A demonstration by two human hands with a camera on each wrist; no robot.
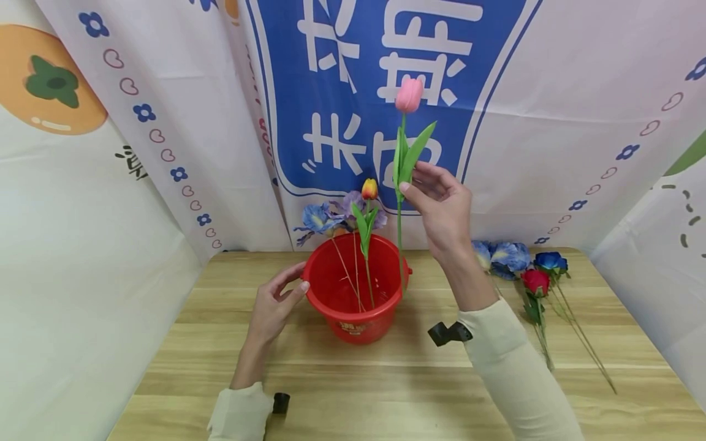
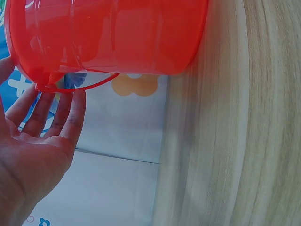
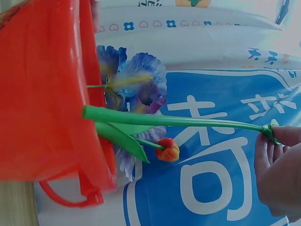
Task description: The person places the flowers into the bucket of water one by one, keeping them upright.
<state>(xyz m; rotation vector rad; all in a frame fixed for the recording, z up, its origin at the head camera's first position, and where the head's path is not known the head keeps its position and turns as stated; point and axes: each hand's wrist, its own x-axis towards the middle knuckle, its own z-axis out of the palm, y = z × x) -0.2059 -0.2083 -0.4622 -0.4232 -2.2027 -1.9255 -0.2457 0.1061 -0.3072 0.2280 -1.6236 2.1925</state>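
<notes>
Upright above the right side of the red bucket (image 1: 353, 327), a pink artificial tulip (image 1: 409, 95) is pinched by my right hand (image 1: 449, 211) at its upper stem, just below the leaves. The lower stem (image 3: 174, 120) passes in front of the bucket's rim in the right wrist view. My left hand (image 1: 276, 303) touches the bucket's left side, its extended fingers at the handle (image 2: 101, 84) and thumb by the rim. Inside the bucket stand a red-and-yellow tulip (image 1: 369, 189) and blue and purple irises (image 1: 318, 217) leaning to the back.
On the right of the wooden table (image 1: 358, 398) lie blue irises (image 1: 510, 258), a red rose (image 1: 536, 282) and a dark blue rose (image 1: 551, 262), with long stems toward the front. A printed curtain (image 1: 529, 171) hangs close behind the bucket.
</notes>
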